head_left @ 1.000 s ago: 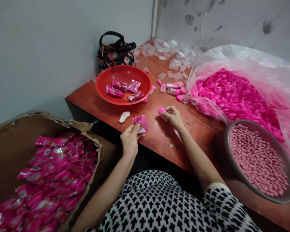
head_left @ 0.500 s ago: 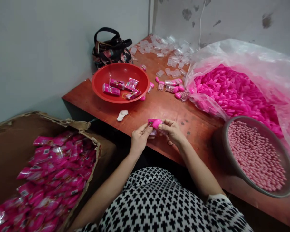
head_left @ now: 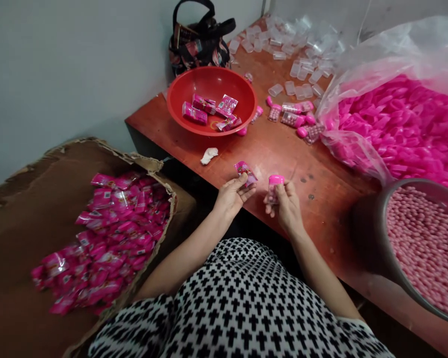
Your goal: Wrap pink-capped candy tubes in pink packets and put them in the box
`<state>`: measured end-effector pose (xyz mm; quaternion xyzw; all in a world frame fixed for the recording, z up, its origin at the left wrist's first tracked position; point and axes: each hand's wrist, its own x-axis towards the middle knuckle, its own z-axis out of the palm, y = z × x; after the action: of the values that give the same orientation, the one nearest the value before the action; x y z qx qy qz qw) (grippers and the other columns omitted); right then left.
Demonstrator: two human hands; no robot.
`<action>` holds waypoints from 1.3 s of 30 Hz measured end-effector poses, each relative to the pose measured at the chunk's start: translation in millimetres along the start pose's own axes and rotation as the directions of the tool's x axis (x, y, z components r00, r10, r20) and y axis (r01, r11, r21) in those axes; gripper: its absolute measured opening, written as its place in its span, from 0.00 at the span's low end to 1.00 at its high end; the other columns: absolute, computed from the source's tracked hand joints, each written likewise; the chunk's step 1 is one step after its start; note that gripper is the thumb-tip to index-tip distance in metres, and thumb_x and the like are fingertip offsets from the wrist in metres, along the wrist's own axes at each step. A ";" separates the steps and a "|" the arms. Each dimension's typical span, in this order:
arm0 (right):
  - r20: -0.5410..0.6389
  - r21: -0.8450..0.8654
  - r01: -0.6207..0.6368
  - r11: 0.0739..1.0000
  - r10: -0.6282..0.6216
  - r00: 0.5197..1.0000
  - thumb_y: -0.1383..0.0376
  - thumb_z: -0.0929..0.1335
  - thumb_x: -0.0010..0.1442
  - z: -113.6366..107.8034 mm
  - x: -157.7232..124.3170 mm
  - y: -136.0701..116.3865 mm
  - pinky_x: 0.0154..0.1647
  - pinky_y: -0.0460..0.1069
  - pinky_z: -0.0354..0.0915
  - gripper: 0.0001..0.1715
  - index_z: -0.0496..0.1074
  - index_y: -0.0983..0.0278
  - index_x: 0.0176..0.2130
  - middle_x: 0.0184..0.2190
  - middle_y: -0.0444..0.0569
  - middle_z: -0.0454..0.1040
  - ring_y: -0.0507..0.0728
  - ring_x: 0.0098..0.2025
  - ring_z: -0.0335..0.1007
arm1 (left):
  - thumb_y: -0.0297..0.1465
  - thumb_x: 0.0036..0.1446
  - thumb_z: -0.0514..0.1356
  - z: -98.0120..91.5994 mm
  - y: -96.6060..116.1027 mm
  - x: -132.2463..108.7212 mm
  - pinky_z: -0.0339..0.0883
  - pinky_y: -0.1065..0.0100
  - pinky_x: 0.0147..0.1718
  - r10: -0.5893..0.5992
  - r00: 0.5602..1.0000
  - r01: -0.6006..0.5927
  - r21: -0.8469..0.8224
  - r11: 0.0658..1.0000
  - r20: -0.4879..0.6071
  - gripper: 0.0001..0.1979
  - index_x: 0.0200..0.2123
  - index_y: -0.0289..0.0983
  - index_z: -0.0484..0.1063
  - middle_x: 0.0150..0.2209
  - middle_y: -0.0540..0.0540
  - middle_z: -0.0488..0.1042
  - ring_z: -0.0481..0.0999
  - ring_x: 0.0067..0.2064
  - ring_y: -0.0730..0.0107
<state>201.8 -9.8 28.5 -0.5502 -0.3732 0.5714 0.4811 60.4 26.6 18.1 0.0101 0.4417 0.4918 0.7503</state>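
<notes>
My left hand point(head_left: 231, 197) pinches a pink printed wrapper point(head_left: 246, 172) between thumb and fingers, above the table's front edge. Just to its right, my right hand point(head_left: 288, 206) is closed around a small clear container with a pink cap point(head_left: 276, 180); pink beads show through its wall. Wrapper and container are apart. Beyond my hands, a red bowl point(head_left: 175, 112) holds several pink printed wrappers point(head_left: 194, 113). Several filled containers with pink caps point(head_left: 291, 118) lie on the table right of the bowl.
A cardboard box point(head_left: 18, 238) of pink packets point(head_left: 123, 233) stands at the left. On the wooden table point(head_left: 321, 219) are a white scrap point(head_left: 209, 155), clear empty containers point(head_left: 298, 69), a plastic bag of pink caps point(head_left: 403, 129), a grey basin of pink beads point(head_left: 425, 243) and a handbag point(head_left: 201, 52).
My hands have moved apart: the wrapper is now in the left hand, away from the capped container in the right. The view has shifted, so the table things appear further right.
</notes>
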 end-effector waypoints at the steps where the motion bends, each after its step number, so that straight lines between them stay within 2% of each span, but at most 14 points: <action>1: 0.014 -0.027 0.013 1.000 -0.013 1.000 0.46 0.64 0.58 2.3 -6.8 2.4 0.10 0.41 0.56 0.20 0.59 0.57 0.41 0.23 0.37 0.70 0.47 0.15 0.63 | 0.27 0.52 0.64 0.7 -1.0 -0.4 0.74 0.70 0.32 -0.006 1.000 0.006 -0.024 1.000 0.007 0.04 0.29 0.33 0.72 0.26 0.47 0.77 0.78 0.28 0.71; 4: 0.061 -0.104 0.059 0.993 -0.053 0.997 0.49 0.65 0.59 8.1 -18.3 8.7 0.15 0.43 0.64 0.19 0.62 0.58 0.44 0.27 0.39 0.71 0.47 0.19 0.66 | 0.27 0.52 0.64 1.9 -5.5 -1.9 0.73 0.69 0.35 0.004 0.998 0.000 -0.053 0.999 0.067 0.04 0.30 0.32 0.72 0.28 0.46 0.78 0.78 0.30 0.72; 7: 0.060 -0.151 0.086 0.985 -0.077 0.995 0.51 0.65 0.59 10.6 -19.2 13.3 0.19 0.44 0.69 0.17 0.64 0.59 0.41 0.28 0.40 0.71 0.48 0.21 0.68 | 0.28 0.49 0.67 2.2 -9.4 -3.8 0.72 0.71 0.35 0.039 0.992 -0.034 -0.042 0.999 0.120 0.07 0.29 0.32 0.72 0.28 0.47 0.77 0.77 0.29 0.73; 14: 0.027 -0.111 0.090 0.990 -0.088 0.996 0.52 0.65 0.60 11.2 -19.5 15.3 0.19 0.43 0.69 0.16 0.64 0.61 0.39 0.27 0.40 0.71 0.47 0.21 0.69 | 0.29 0.43 0.70 4.1 -9.0 -9.8 0.72 0.70 0.35 0.059 0.988 -0.055 -0.028 0.998 0.143 0.11 0.28 0.32 0.72 0.27 0.47 0.77 0.77 0.29 0.73; 20: 0.041 -0.115 0.111 0.987 -0.107 0.993 0.52 0.67 0.58 10.9 -16.9 16.5 0.18 0.43 0.69 0.17 0.66 0.63 0.39 0.25 0.39 0.70 0.47 0.20 0.69 | 0.35 0.37 0.73 5.5 -11.4 -12.0 0.70 0.70 0.29 0.148 0.966 -0.174 0.111 0.978 0.210 0.17 0.25 0.30 0.71 0.23 0.46 0.75 0.75 0.26 0.72; 25: 0.070 -0.073 0.119 0.990 -0.114 0.991 0.52 0.67 0.58 10.1 -13.9 19.2 0.19 0.43 0.69 0.17 0.67 0.63 0.38 0.25 0.40 0.72 0.47 0.21 0.70 | 0.36 0.38 0.72 5.2 -8.9 -10.1 0.69 0.71 0.26 0.187 0.941 -0.241 0.174 0.955 0.282 0.18 0.28 0.30 0.74 0.24 0.48 0.75 0.73 0.24 0.75; 32: 0.017 -0.148 0.196 0.969 -0.195 0.981 0.54 0.68 0.58 9.0 -11.7 23.2 0.20 0.42 0.69 0.15 0.68 0.63 0.38 0.25 0.40 0.73 0.47 0.21 0.70 | 0.38 0.38 0.72 5.0 -12.2 -8.6 0.66 0.71 0.23 0.158 0.936 -0.256 0.299 0.919 0.315 0.17 0.22 0.30 0.73 0.20 0.48 0.72 0.70 0.21 0.75; 34: 0.026 -0.069 0.167 0.984 -0.165 0.986 0.54 0.69 0.57 9.1 -8.9 22.4 0.18 0.42 0.68 0.15 0.69 0.63 0.36 0.24 0.40 0.73 0.47 0.19 0.69 | 0.39 0.41 0.70 3.9 -13.3 -9.7 0.64 0.71 0.20 0.118 0.929 -0.245 0.345 0.906 0.350 0.18 0.20 0.30 0.72 0.18 0.48 0.71 0.69 0.19 0.75; 36: 0.069 0.084 0.087 0.993 -0.093 0.993 0.53 0.69 0.55 10.0 -5.6 21.4 0.14 0.41 0.65 0.17 0.68 0.64 0.32 0.23 0.40 0.72 0.47 0.17 0.67 | 0.39 0.43 0.69 2.6 -12.8 -10.6 0.62 0.71 0.18 0.091 0.920 -0.247 0.385 0.889 0.381 0.18 0.18 0.30 0.71 0.17 0.47 0.70 0.68 0.17 0.75; 39: 0.118 0.251 -0.033 0.967 0.004 0.993 0.53 0.72 0.52 11.1 -3.8 21.3 0.14 0.40 0.65 0.18 0.68 0.64 0.31 0.23 0.40 0.73 0.46 0.17 0.68 | 0.37 0.42 0.70 1.8 -10.6 -9.8 0.62 0.72 0.20 0.131 0.929 -0.265 0.374 0.889 0.347 0.16 0.18 0.30 0.72 0.17 0.47 0.71 0.68 0.18 0.77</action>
<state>187.6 -17.7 10.4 -0.4536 -0.3195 0.6500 0.5194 68.1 14.6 20.9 0.2920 0.4081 0.4537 0.7365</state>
